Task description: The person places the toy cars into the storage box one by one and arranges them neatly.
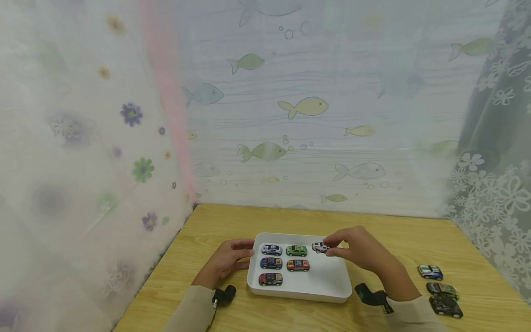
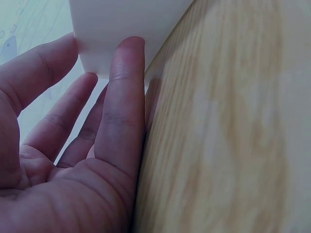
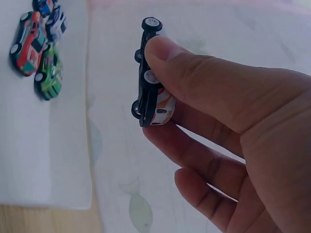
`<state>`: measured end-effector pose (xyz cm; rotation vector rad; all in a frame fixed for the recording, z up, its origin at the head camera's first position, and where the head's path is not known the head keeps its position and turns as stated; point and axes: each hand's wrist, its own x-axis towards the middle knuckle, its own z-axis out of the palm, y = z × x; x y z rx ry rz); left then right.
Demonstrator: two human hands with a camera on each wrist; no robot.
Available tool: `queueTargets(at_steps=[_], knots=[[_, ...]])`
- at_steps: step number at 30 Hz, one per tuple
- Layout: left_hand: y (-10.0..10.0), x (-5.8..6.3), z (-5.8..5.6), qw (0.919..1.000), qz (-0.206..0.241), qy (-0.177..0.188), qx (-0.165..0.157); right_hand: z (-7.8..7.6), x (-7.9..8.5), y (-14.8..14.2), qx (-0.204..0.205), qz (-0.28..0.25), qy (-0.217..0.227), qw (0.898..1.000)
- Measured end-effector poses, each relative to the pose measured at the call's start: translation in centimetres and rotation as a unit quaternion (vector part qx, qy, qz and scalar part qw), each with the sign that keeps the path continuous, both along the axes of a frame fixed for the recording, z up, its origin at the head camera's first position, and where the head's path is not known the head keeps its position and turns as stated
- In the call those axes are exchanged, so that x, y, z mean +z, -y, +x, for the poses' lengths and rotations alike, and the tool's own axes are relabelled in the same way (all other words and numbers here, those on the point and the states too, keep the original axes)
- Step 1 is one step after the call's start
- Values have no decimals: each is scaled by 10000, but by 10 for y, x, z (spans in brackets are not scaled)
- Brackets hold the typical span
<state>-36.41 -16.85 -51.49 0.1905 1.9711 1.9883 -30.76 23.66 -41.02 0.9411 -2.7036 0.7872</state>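
My right hand [image 1: 358, 249] pinches a small white toy car [image 1: 320, 247] with orange markings above the back right part of a white tray [image 1: 327, 288]. The right wrist view shows the thumb on the car's dark underside and wheels. Inside the tray, a white-and-blue car [image 1: 271, 250], a blue car [image 1: 271, 263] and a red-and-black car [image 1: 270, 279] form a left column. Beside them stand a green car [image 1: 296, 250] and a red-and-yellow car [image 1: 297, 265]. My left hand [image 1: 227, 259] touches the tray's left outer wall with fairly straight fingers.
On the wooden table [image 1: 232, 316], right of the tray, lie a white, blue and green car [image 1: 430, 272], a dark multicoloured car [image 1: 442, 290] and a black car [image 1: 445, 306]. A fish-patterned curtain [image 1: 257, 120] hangs behind, a flowered one [image 1: 95, 193] at left.
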Motion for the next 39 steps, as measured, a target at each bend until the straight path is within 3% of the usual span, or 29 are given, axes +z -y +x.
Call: queueTargets(at_steps=[9, 14, 24, 30, 39], knots=[[1, 0, 1, 10000, -10, 49, 34, -4, -12, 16, 162, -179, 178, 9995], [1, 0, 1, 9999, -46, 61, 67, -7, -19, 27, 430, -123, 429, 9981], [1, 0, -1, 10000, -55, 32, 16, -5, -27, 43, 598, 56, 597, 9964], [0, 3, -1, 10000, -22, 75, 9, -3, -31, 56, 832, 210, 611, 9944], [0, 5, 0, 9999, -11, 152, 8, -2, -38, 64, 785, 485, 553, 9942]])
